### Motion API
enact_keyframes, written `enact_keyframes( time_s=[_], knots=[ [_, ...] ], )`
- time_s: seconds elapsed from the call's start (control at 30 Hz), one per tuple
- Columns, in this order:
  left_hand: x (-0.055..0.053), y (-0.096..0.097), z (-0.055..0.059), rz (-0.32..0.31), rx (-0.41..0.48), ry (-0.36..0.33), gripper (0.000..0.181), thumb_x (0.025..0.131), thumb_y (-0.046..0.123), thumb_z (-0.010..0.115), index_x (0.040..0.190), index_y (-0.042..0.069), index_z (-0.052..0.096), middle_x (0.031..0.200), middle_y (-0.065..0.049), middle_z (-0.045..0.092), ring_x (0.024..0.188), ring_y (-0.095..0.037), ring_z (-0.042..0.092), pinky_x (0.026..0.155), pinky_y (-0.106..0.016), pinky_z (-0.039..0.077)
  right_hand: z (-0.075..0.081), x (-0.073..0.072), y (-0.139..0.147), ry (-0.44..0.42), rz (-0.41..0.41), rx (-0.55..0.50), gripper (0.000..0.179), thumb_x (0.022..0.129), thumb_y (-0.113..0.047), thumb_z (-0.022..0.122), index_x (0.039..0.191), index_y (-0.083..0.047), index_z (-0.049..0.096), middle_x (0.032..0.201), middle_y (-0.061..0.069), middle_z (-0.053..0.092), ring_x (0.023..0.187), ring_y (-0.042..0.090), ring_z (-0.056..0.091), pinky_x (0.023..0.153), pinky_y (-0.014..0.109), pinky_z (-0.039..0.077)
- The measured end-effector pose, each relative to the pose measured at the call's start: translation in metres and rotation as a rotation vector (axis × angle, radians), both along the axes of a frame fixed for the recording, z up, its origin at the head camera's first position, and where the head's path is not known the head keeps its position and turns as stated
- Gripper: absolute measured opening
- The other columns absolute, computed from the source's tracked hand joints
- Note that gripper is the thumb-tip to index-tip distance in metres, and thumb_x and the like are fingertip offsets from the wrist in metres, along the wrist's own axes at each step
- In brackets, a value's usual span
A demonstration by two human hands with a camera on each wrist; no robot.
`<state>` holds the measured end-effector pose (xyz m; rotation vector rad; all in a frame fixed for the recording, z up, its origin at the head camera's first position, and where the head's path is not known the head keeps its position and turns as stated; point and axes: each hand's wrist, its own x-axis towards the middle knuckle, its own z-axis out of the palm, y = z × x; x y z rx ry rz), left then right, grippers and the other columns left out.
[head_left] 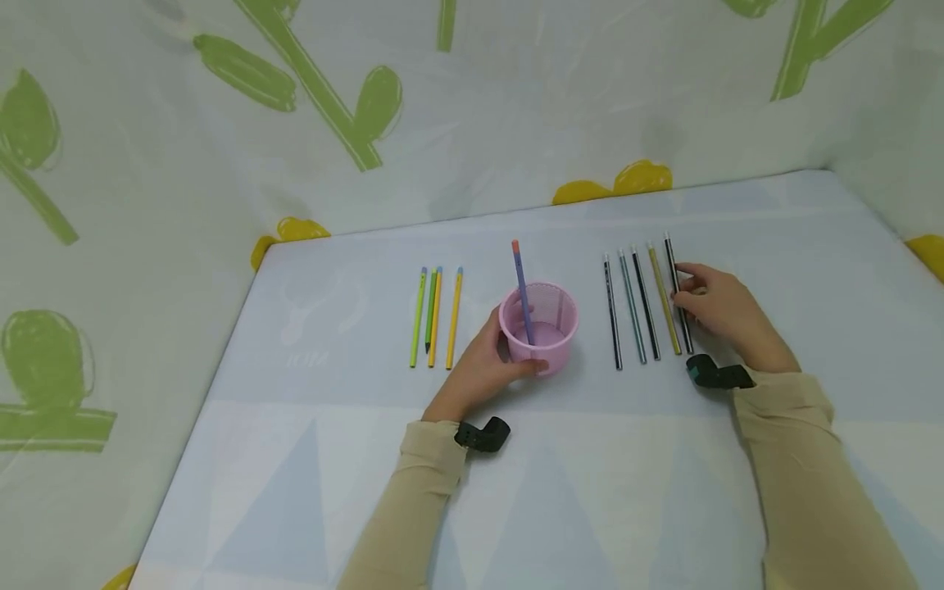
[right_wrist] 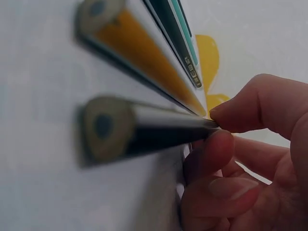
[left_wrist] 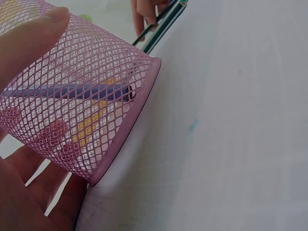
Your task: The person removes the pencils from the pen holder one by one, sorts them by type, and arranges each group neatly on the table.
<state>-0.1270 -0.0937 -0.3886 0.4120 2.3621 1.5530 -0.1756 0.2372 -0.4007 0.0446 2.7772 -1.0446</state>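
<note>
My left hand [head_left: 481, 360] is wrapped around a pink mesh pencil cup [head_left: 562, 354], which stands upright on the table. Inside the cup a blue-purple pencil [head_left: 521, 283] with an orange-red tip leans against the rim; its lower end shows through the mesh in the left wrist view. To the right, my right hand [head_left: 726, 305] pinches a black-and-silver pencil [head_left: 670, 260] between thumb and fingers, the rightmost of a row. That pencil's flat, unsharpened end [right_wrist: 103, 126] faces the right wrist camera. Beside it lies a gold pencil [head_left: 664, 300].
Further left in that row lie a black pencil [head_left: 646, 305], a teal-grey pencil [head_left: 633, 308] and another dark pencil [head_left: 613, 313]. Left of the cup are a yellow-green pencil [head_left: 418, 319], a green pencil [head_left: 431, 307] and two yellow pencils [head_left: 454, 319]. A patterned wall borders the table [head_left: 354, 508].
</note>
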Motion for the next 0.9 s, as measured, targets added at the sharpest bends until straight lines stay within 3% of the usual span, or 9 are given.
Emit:
enact_keyframes(
  time_s=[0.33,0.47,0.63,0.73,0.9],
  knots=[
    [-0.001,0.001,-0.002,0.001,-0.012,-0.008,0.092,0.07,0.025,0.079,0.143,0.034,0.022,0.138,0.01,0.04,0.124,-0.006,0.039,0.104,-0.031,0.033,-0.001,-0.001,-0.001,0.016,-0.009,0.078,0.061,0.088,-0.018,0.049,0.142,0.0,0.027,0.119,0.026,0.048,0.086,0.031,0.053,0.065,0.035,0.043],
    [-0.002,0.001,-0.001,-0.006,0.002,0.024,0.091,0.071,0.023,0.077,0.143,0.032,0.022,0.139,0.006,0.039,0.126,-0.01,0.039,0.104,-0.032,0.032,0.002,0.0,-0.002,0.044,-0.022,0.058,0.057,0.089,-0.016,0.047,0.141,-0.001,0.029,0.117,0.025,0.049,0.078,0.026,0.058,0.061,0.033,0.045],
    [-0.001,0.001,-0.002,-0.004,-0.008,0.005,0.091,0.071,0.023,0.078,0.143,0.032,0.023,0.139,0.004,0.04,0.126,-0.013,0.039,0.104,-0.032,0.032,0.004,0.001,-0.004,0.017,-0.041,0.018,0.055,0.09,-0.018,0.044,0.14,-0.002,0.03,0.117,0.025,0.048,0.07,0.018,0.058,0.055,0.027,0.045],
    [-0.003,0.0,-0.007,-0.004,0.004,0.001,0.092,0.07,0.025,0.079,0.142,0.033,0.023,0.139,0.006,0.04,0.125,-0.012,0.039,0.105,-0.033,0.032,0.004,0.002,-0.004,0.034,-0.047,0.02,0.052,0.091,-0.019,0.042,0.14,-0.002,0.031,0.117,0.024,0.048,0.068,0.018,0.057,0.055,0.028,0.043],
    [-0.012,-0.001,-0.024,-0.004,0.013,0.032,0.093,0.068,0.032,0.08,0.14,0.043,0.022,0.137,0.013,0.04,0.124,-0.006,0.039,0.105,-0.035,0.032,0.009,0.004,-0.006,0.092,-0.058,-0.013,0.049,0.094,-0.027,0.038,0.139,-0.006,0.036,0.116,0.02,0.049,0.068,0.019,0.054,0.052,0.028,0.041]
  ],
)
